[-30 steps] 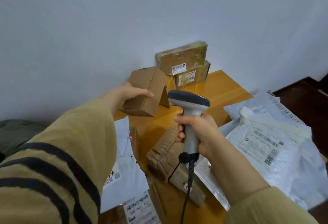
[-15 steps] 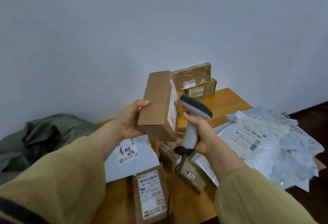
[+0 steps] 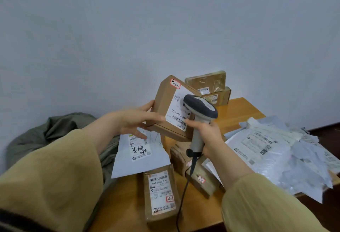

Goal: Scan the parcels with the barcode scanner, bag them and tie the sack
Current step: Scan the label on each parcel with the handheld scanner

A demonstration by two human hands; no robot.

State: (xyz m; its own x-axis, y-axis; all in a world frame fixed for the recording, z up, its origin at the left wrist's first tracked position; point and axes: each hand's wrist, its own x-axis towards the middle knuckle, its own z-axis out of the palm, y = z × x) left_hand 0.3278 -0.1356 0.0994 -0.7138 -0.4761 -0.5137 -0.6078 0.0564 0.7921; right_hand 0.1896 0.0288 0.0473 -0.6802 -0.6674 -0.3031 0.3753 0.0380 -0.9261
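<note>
Curling round the barcode scanner (image 3: 200, 110), right hand (image 3: 209, 136) is aiming at the label (image 3: 176, 108) on the cardboard box (image 3: 163, 103), which left hand (image 3: 130, 121) is pinching, freshly lifted above the table (image 3: 239, 109) and turned, scan looking imminent.

Left hand (image 3: 132, 121) pinches, fingers extended; right hand (image 3: 207, 136) curls tight.

Soft, flat light, rather dim and cool
Shadows on the wall (image 3: 165, 29) are faint; tape on the back parcels (image 3: 207, 80) shines a little, the left hand (image 3: 132, 121) smears with motion, and the near sleeves (image 3: 51, 176) bulge softly at the lower corners
</note>
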